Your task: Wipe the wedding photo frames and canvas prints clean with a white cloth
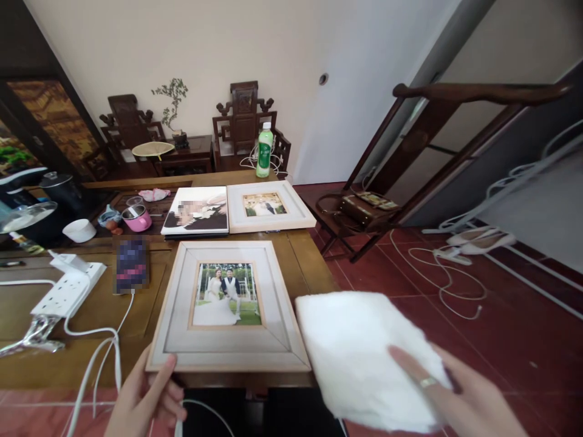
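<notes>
In front of me, a pale wooden picture frame (279, 328) with a wedding photo in it lies face up at the table's near edge. My left hand (146, 391) pinches its near left corner, thumb on the rim and fingers curled below. To the right, past the table edge, my right hand (460, 388) holds a folded white cloth (359, 358), with the thumb on top and the fingers underneath. A ring shows on that thumb side. Behind the near frame lie a photo album (195, 212) and a second framed photo (296, 209), side by side.
On the left of the wooden table (150, 340) are a power strip (68, 291), trailing white cables, a pink cup (139, 220), a white cup (79, 230) and a blurred-out dark object (131, 266). A green bottle (264, 152) stands behind. A wooden chair (364, 212) is at right.
</notes>
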### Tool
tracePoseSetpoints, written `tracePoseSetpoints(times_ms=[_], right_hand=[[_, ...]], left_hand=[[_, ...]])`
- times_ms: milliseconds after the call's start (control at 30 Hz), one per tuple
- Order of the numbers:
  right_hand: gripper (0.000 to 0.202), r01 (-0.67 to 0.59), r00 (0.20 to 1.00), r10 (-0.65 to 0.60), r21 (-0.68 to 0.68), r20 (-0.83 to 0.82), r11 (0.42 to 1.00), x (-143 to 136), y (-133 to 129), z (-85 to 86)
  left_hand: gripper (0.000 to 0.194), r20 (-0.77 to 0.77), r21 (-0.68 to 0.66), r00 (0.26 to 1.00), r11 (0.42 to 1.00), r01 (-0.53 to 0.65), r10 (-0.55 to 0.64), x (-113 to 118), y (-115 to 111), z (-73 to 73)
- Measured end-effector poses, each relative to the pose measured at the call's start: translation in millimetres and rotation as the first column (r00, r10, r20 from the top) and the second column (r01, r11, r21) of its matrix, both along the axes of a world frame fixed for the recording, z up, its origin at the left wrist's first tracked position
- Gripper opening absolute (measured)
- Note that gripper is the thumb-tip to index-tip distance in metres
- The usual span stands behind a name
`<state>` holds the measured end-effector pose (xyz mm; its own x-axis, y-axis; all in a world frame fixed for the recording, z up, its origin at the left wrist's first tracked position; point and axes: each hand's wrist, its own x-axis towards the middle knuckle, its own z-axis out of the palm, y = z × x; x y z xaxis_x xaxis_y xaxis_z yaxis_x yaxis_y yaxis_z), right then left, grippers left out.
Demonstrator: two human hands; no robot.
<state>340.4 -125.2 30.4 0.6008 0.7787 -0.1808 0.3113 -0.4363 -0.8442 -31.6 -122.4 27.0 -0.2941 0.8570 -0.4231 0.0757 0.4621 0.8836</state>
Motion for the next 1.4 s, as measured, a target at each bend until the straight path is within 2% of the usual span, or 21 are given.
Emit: tracePoseSetpoints(times_ms=[67, 133, 233, 300, 367, 400, 433, 467, 533, 600, 667, 767, 833, 900, 967, 1033, 1133, 1200, 1333, 1400], right_hand=[[0.041, 0.089, 0.995, -0.088, 0.031, -0.047, 0.996, 6, 3, 12.7], [0.040, 0.141, 0.986, -0.129, 0.125, -0.102, 0.982, 9, 9, 27.0], [0.040, 0.144, 0.972, -0.073, 0.325, -0.222, 0.935, 0, 21, 43.9], [0.037, 0.090, 0.956, 0.036, 0.409, -0.292, 0.908, -16, 30, 47.8], [0.034, -0.019, 0.932, 0.178, 0.446, -0.317, 0.895, -38, 36, 45.7], [0.032, -0.084, 0.916, 0.248, 0.455, -0.314, 0.886, -49, 39, 43.1], [0.031, -0.142, 0.898, 0.312, 0.466, -0.310, 0.873, -59, 41, 40.0], [0.030, -0.197, 0.877, 0.372, 0.479, -0.303, 0.855, -67, 43, 36.8], [0.030, -0.289, 0.842, 0.469, 0.511, -0.268, 0.809, -78, 47, 31.6], [0.028, -0.377, 0.814, 0.547, 0.538, -0.196, 0.754, -80, 51, 29.2], [0.023, -0.452, 0.799, 0.591, 0.537, -0.110, 0.712, -76, 56, 29.5], [0.019, -0.533, 0.793, 0.609, 0.468, -0.014, 0.705, -71, 60, 31.3], [0.023, -0.565, 0.800, 0.595, 0.422, 0.072, 0.709, -69, 61, 30.4], [0.028, -0.558, 0.828, 0.521, 0.400, 0.209, 0.727, -67, 60, 26.4], [0.035, -0.528, 0.845, 0.435, 0.366, 0.310, 0.766, -65, 59, 19.5], [0.041, -0.523, 0.841, 0.429, 0.292, 0.331, 0.801, -64, 59, 10.7], [0.041, -0.575, 0.801, 0.512, 0.163, 0.310, 0.802, -65, 62, -2.2], [0.034, -0.590, 0.794, 0.538, 0.144, 0.283, 0.794, -64, 63, -7.4], [0.030, -0.614, 0.776, 0.630, 0.223, -0.003, 0.757, -53, 59, -7.0], [0.026, -0.616, 0.757, 0.650, 0.254, -0.069, 0.745, -47, 54, -5.0]], left_hand=[[0.063, -0.178, -0.024, 0.974, 0.990, 0.139, -0.141, -4, 0, 4.8], [0.063, -0.362, -0.071, 0.904, 0.973, 0.218, -0.229, -11, -1, 10.4], [0.060, -0.505, -0.025, 0.837, 0.973, 0.228, -0.209, -11, -1, 24.0], [0.063, -0.573, 0.121, 0.805, 0.955, 0.269, -0.154, 3, 6, 36.3], [0.065, -0.461, 0.296, 0.866, 0.886, 0.357, -0.195, 23, 21, 48.1], [0.065, -0.342, 0.378, 0.904, 0.843, 0.383, -0.257, 33, 31, 52.7], [0.065, -0.209, 0.426, 0.911, 0.805, 0.413, -0.356, 42, 41, 56.1], [0.064, -0.098, 0.422, 0.879, 0.781, 0.461, -0.466, 47, 51, 58.1], [0.046, -0.003, 0.374, 0.824, 0.764, 0.526, -0.566, 51, 67, 58.2], [0.034, 0.025, 0.321, 0.811, 0.773, 0.547, -0.584, 46, 76, 54.7], [0.032, 0.108, 0.260, 0.780, 0.775, 0.576, -0.616, 37, 79, 50.6], [0.032, 0.245, 0.195, 0.709, 0.750, 0.633, -0.662, 30, 79, 48.7], [0.028, 0.204, 0.172, 0.709, 0.738, 0.652, -0.675, 31, 80, 50.4], [0.028, 0.111, 0.144, 0.735, 0.742, 0.655, -0.669, 35, 81, 52.2], [0.031, 0.034, 0.115, 0.761, 0.759, 0.641, -0.648, 39, 82, 52.5], [0.033, -0.007, 0.092, 0.764, 0.760, 0.643, -0.646, 41, 82, 51.2], [0.032, -0.014, 0.059, 0.700, 0.698, 0.714, -0.714, 39, 82, 47.9], [0.032, -0.037, 0.041, 0.667, 0.666, 0.745, -0.744, 38, 83, 45.0], [0.033, -0.158, 0.021, 0.698, 0.704, 0.710, -0.699, 39, 87, 36.6], [0.034, -0.223, 0.042, 0.710, 0.721, 0.691, -0.668, 40, 90, 33.0]])
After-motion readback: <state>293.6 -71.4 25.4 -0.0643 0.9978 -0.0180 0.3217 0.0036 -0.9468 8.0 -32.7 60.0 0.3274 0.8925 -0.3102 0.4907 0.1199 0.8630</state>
